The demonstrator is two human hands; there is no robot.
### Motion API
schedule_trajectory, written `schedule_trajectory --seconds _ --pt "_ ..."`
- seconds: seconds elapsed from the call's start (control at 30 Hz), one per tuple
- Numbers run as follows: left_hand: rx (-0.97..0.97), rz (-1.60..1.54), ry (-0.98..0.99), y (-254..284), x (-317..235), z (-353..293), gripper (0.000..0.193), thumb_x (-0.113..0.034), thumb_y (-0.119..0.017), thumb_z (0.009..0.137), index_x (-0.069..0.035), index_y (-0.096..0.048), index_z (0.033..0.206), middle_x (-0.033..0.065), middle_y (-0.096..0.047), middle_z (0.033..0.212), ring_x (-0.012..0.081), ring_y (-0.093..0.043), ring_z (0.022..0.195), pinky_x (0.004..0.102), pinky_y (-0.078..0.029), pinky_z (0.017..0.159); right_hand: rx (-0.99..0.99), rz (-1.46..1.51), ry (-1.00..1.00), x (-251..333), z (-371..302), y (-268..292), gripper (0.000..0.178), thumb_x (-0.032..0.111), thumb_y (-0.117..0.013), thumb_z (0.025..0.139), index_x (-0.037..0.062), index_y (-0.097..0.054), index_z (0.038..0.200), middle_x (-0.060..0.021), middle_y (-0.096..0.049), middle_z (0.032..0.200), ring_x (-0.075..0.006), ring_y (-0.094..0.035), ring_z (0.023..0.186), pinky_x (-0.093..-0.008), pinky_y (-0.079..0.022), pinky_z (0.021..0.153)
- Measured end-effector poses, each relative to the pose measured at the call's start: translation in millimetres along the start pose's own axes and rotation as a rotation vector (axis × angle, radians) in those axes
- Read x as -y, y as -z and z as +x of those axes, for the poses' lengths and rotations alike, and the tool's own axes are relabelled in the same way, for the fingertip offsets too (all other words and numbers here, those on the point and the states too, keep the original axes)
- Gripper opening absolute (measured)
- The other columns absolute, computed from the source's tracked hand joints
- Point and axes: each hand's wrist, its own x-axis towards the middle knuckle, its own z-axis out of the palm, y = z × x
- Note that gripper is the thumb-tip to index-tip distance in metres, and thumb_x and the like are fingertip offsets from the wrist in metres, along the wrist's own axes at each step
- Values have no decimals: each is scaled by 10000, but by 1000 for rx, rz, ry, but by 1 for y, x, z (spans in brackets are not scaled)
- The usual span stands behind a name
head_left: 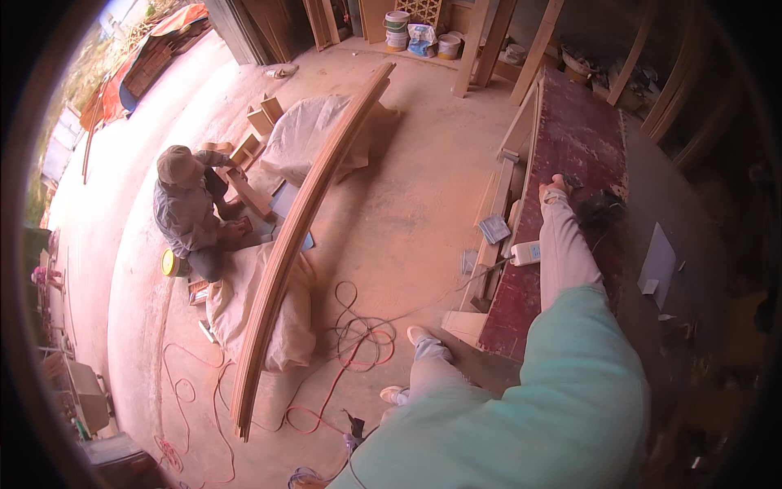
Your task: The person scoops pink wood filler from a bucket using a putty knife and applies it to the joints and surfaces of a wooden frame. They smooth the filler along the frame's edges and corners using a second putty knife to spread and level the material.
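Observation:
My right arm stretches across a dark red, worn workbench (pixel 580 122). At its end my right hand (pixel 555 189) is closed, its fingers curled at a small dark thing (pixel 573 181) too small to name. Just beside it lies a larger black object (pixel 600 212), whose kind I cannot make out. Nearer to me, by my forearm, a white box-shaped device (pixel 526 253) with a cord sits at the bench's left edge. Of my left hand (pixel 311 484) only a sliver shows at the lower edge, below a dark and purple thing (pixel 352 440) with a cord; its fingers are hidden.
Long wooden mouldings (pixel 314 236) lie across cloth-covered supports (pixel 269 314). Behind them a capped person (pixel 191 208) crouches, handling wooden pieces. Red hoses and cords (pixel 358 342) loop over the floor near my feet. Buckets (pixel 397 24) stand at the far wall, beside leaning timbers (pixel 482 49).

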Motion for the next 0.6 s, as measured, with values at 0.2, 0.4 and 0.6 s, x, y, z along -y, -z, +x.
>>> schedule_trajectory --seconds 0.2,0.4,0.6 --pt "-160 0 -66 -9 -60 -9 297 -214 -549 922 -2 -584 1127 114 -647 869 176 -615 751 273 -505 664 135 -172 -148 -58 54 -56 416 332 -749 755 218 -567 1111 -132 -537 1226 -300 -554 1087 -426 -466 854" --pt "-52 15 29 -18 -116 8 387 -239 -554 967 -129 -450 1323 64 -618 1028 89 -536 662 231 -443 531 138 -259 -324 -127 113 -142 501 347 -752 760 294 -553 1217 -118 -472 1362 -285 -513 1180 -436 -454 890" --pt "1 479 -169 -36 -109 -19 384 -271 -589 913 -34 -554 1213 140 -684 1001 196 -661 928 316 -518 808 200 42 -294 -135 103 -126 391 233 -628 816 227 -457 1168 -142 -549 1007 -292 -582 819 -443 -478 629"
